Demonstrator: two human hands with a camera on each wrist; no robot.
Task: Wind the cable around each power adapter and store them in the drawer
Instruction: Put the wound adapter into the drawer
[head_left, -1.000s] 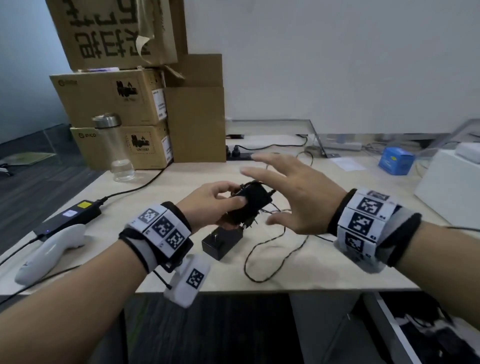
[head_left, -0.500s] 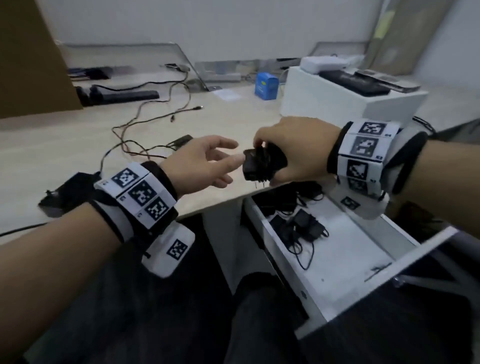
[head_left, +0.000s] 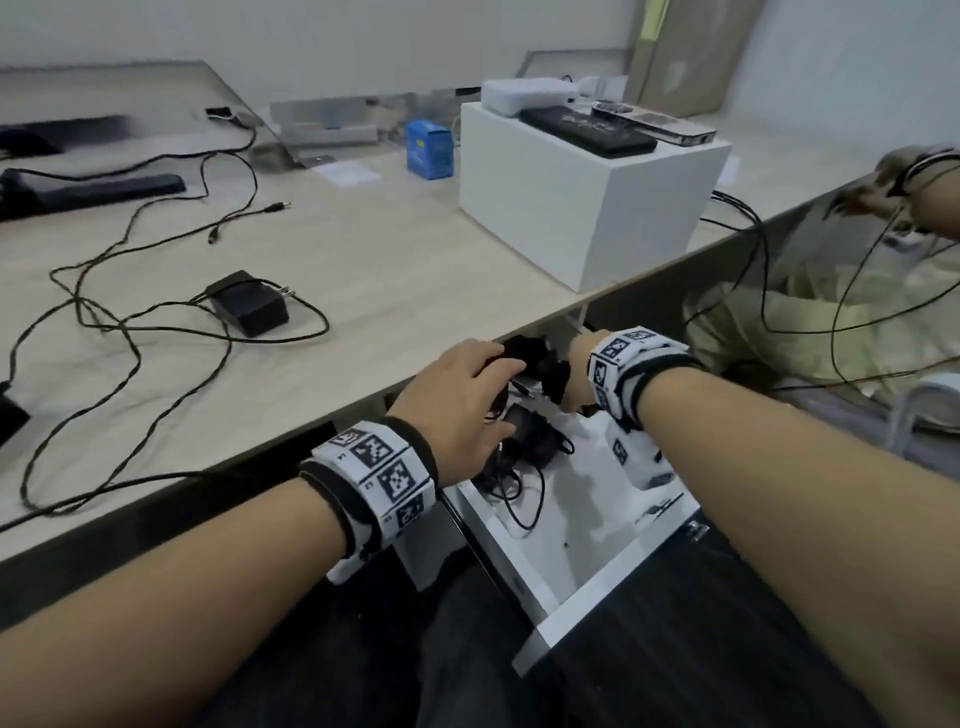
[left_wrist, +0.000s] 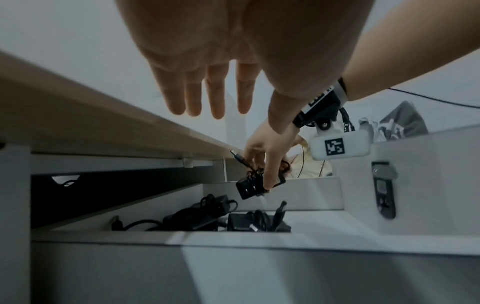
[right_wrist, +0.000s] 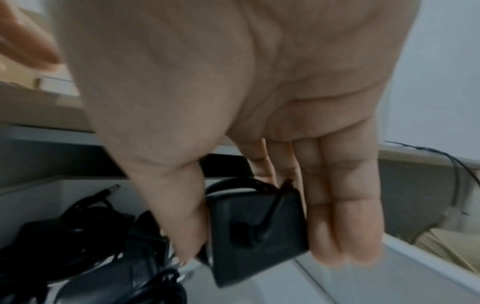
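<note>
We count one wound adapter (right_wrist: 257, 230) in our right hand (right_wrist: 233, 102), at least two adapters (left_wrist: 223, 218) lying already in the white drawer (head_left: 587, 566) (their cables overlap, so we cannot count them exactly), and one adapter (head_left: 248, 303) with loose cable lying on the desk (head_left: 389, 270) well back from its front edge.

The wound adapter is pinched between the thumb on one side and the fingers (right_wrist: 345, 205) on the other; its cable runs around the body and the plug end sticks out above the fingers in the left wrist view. It hangs above the drawer, near the back part under the desk's front edge, and does not touch the drawer floor.

Our left hand (head_left: 457, 400) holds nothing; its fingers (left_wrist: 215, 92) are straight and a little spread, hovering above the drawer's left side, just beside the right hand.

Near the desk's right edge stands one white box (head_left: 587, 192) with flat devices on top; just left of it, toward the back edge, stands one small blue box (head_left: 428, 148).
</note>
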